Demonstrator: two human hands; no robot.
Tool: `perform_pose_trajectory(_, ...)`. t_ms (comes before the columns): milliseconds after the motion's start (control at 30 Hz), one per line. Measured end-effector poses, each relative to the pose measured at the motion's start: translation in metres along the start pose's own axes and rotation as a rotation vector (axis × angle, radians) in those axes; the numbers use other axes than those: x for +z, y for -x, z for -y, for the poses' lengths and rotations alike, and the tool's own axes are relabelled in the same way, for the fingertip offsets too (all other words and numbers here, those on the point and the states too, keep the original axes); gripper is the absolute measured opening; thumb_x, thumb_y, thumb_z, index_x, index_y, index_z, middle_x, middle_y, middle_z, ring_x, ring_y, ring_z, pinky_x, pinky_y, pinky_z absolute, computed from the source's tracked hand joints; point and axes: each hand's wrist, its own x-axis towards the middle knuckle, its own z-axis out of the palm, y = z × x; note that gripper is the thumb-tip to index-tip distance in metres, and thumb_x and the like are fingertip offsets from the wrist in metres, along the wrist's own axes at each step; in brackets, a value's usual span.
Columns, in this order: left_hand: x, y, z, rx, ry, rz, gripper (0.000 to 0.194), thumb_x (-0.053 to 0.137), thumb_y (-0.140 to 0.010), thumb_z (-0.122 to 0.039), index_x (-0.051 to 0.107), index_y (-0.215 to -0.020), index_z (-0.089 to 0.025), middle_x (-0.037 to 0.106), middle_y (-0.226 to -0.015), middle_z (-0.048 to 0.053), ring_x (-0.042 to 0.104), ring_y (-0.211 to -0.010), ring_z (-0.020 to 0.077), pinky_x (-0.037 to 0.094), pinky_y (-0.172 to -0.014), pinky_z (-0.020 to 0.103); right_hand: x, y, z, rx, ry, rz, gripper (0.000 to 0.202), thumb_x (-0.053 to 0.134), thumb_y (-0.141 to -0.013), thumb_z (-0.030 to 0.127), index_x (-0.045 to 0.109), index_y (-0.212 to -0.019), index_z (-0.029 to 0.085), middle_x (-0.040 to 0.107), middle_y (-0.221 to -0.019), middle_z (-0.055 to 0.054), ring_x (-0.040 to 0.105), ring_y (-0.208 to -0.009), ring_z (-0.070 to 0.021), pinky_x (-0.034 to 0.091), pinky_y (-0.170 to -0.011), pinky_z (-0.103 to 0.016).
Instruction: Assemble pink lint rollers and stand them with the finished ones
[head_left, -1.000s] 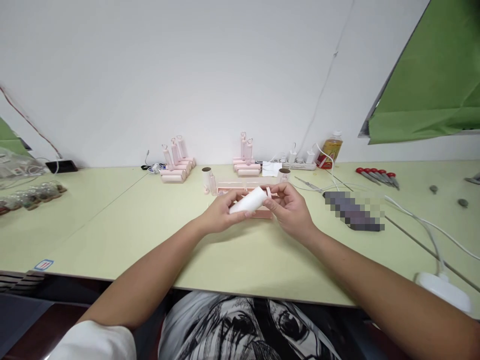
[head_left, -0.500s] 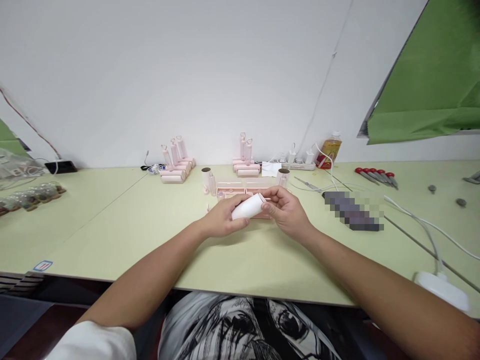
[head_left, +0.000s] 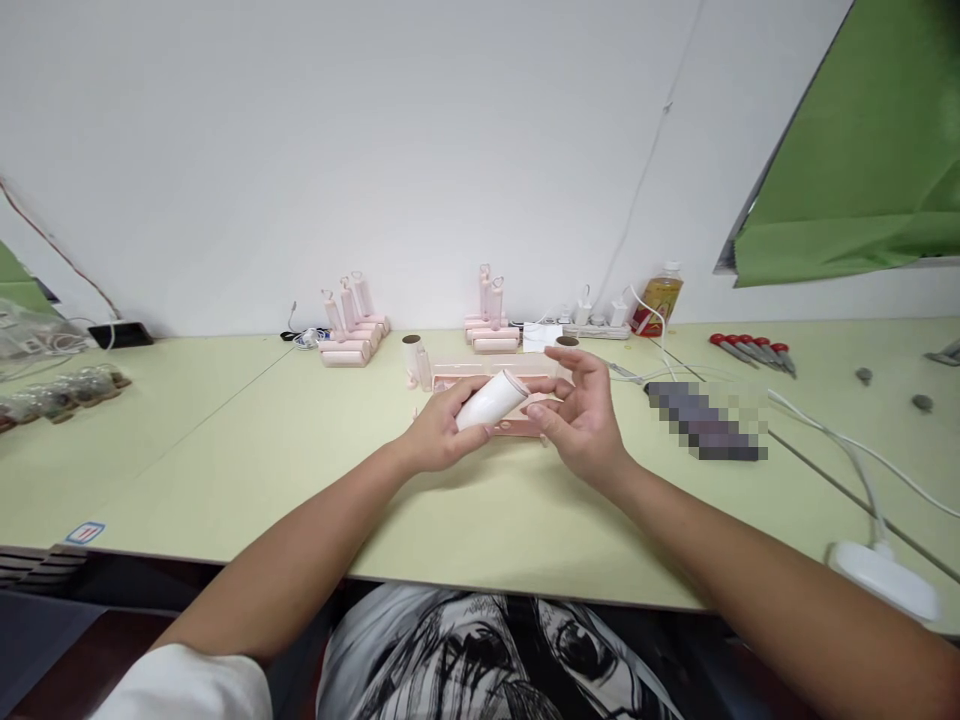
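Note:
My left hand [head_left: 444,432] is wrapped round a white roll [head_left: 491,402], which is tilted with its pinkish end up to the right. Close beside that end is my right hand [head_left: 583,420], its fingers spread and nothing visible between them. Behind both hands a pink tray [head_left: 517,428] lies on the table, partly hidden by them. A cardboard-cored roll [head_left: 412,352] stands upright at the tray's left, next to a small clear pink piece [head_left: 424,370]. Another cored roll [head_left: 567,343] stands behind my right hand, mostly covered.
Pink lint rollers [head_left: 346,352] stand in a group at the back left, more [head_left: 496,342] at the back centre. A power strip [head_left: 596,331], a bottle [head_left: 660,300], red-tipped tools [head_left: 752,350], a blurred dark object [head_left: 701,422] and a white cabled device [head_left: 883,580] are on the right.
The fingers of my right hand have come off the roll's end and spread apart. My left hand has shifted slightly left with the roll, whose end now faces more towards me.

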Motion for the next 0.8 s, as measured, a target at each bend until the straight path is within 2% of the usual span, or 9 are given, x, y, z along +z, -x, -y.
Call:
perform_pose_trajectory(67, 0.000, 0.000, 0.001, 0.004, 0.011, -0.005, 0.053, 0.059, -0.079, -0.034, 0.048, -0.129, -0.020, 0.059, -0.122, 0.010, 0.057, -0.104, 0.0266, 0.047, -0.087, 0.039, -0.002, 0.000, 0.001, -0.014, 0.030, 0.057, 0.060, 0.070, -0.077, 0.039, 0.036, -0.126, 0.035, 0.039, -0.139, -0.008, 0.058, -0.107, -0.0213, 0.058, -0.080, -0.036)
perform_pose_trajectory(167, 0.000, 0.001, 0.002, 0.013, 0.041, -0.009, 0.051, 0.058, -0.081, -0.034, 0.047, -0.128, -0.020, 0.059, -0.121, 0.010, 0.057, -0.105, 0.0264, 0.046, -0.088, 0.039, -0.005, -0.002, 0.001, 0.086, 0.010, 0.331, 0.049, 0.067, -0.080, 0.038, 0.043, -0.122, 0.032, 0.050, -0.127, -0.008, 0.062, -0.098, -0.0204, 0.057, -0.081, -0.038)
perform_pose_trajectory(200, 0.000, 0.001, 0.002, 0.011, 0.053, -0.003, 0.052, 0.058, -0.081, -0.034, 0.046, -0.130, -0.021, 0.058, -0.122, 0.010, 0.057, -0.106, 0.0264, 0.046, -0.088, 0.039, -0.006, -0.002, 0.000, 0.112, -0.005, 0.384, 0.047, 0.067, -0.080, 0.037, 0.045, -0.121, 0.031, 0.052, -0.122, -0.007, 0.063, -0.095, -0.0196, 0.056, -0.081, -0.038)
perform_pose_trajectory(367, -0.001, 0.003, -0.001, -0.026, 0.097, 0.134, 0.078, 0.058, -0.083, -0.035, 0.017, -0.148, -0.025, 0.050, -0.133, 0.013, 0.055, -0.108, 0.0259, 0.047, -0.087, 0.039, -0.009, -0.006, -0.005, 0.116, -0.038, 0.384, 0.039, 0.066, -0.081, 0.035, 0.051, -0.116, 0.026, 0.055, -0.117, -0.006, 0.063, -0.091, -0.0179, 0.055, -0.083, -0.039)
perform_pose_trajectory(400, -0.001, 0.003, -0.002, -0.018, 0.090, 0.156, 0.080, 0.059, -0.083, -0.034, 0.015, -0.149, -0.026, 0.047, -0.137, 0.012, 0.054, -0.112, 0.0266, 0.047, -0.089, 0.039, -0.009, -0.006, -0.005, 0.115, -0.036, 0.396, 0.037, 0.065, -0.081, 0.034, 0.052, -0.115, 0.026, 0.056, -0.118, -0.006, 0.063, -0.089, -0.0175, 0.054, -0.082, -0.039)
perform_pose_trajectory(467, -0.001, 0.002, -0.005, -0.005, 0.076, 0.171, 0.078, 0.061, -0.080, -0.031, 0.021, -0.148, -0.028, 0.041, -0.142, 0.011, 0.050, -0.117, 0.0281, 0.045, -0.092, 0.040, -0.010, -0.008, -0.005, 0.090, 0.011, 0.399, 0.034, 0.064, -0.081, 0.032, 0.054, -0.113, 0.025, 0.058, -0.114, -0.006, 0.062, -0.083, -0.0160, 0.054, -0.079, -0.036)
perform_pose_trajectory(567, -0.003, 0.001, -0.006, -0.073, 0.102, 0.162, 0.072, 0.061, -0.077, -0.028, 0.031, -0.142, -0.029, 0.046, -0.136, 0.009, 0.057, -0.102, 0.0246, 0.050, -0.079, 0.036, -0.012, -0.012, -0.003, 0.056, 0.231, 0.304, 0.026, 0.060, -0.081, 0.030, 0.059, -0.105, 0.021, 0.063, -0.097, -0.004, 0.057, -0.070, -0.0140, 0.049, -0.068, -0.030)
perform_pose_trajectory(667, -0.005, 0.000, -0.003, -0.149, 0.129, 0.106, 0.071, 0.061, -0.076, -0.029, 0.031, -0.140, -0.029, 0.054, -0.122, 0.009, 0.058, -0.082, 0.0189, 0.050, -0.066, 0.031, -0.017, -0.019, -0.001, 0.099, 0.531, 0.223, 0.017, 0.055, -0.080, 0.029, 0.062, -0.092, 0.018, 0.062, -0.076, -0.001, 0.052, -0.060, -0.0134, 0.041, -0.059, -0.027)
perform_pose_trajectory(800, -0.007, -0.001, 0.002, -0.155, 0.070, -0.009, 0.072, 0.060, -0.075, -0.033, 0.031, -0.141, -0.027, 0.058, -0.109, 0.008, 0.058, -0.086, 0.0211, 0.050, -0.074, 0.034, -0.025, -0.026, -0.003, 0.187, 0.890, 0.313, 0.012, 0.051, -0.079, 0.027, 0.060, -0.078, 0.019, 0.064, -0.072, -0.001, 0.053, -0.064, -0.0152, 0.035, -0.058, -0.026)
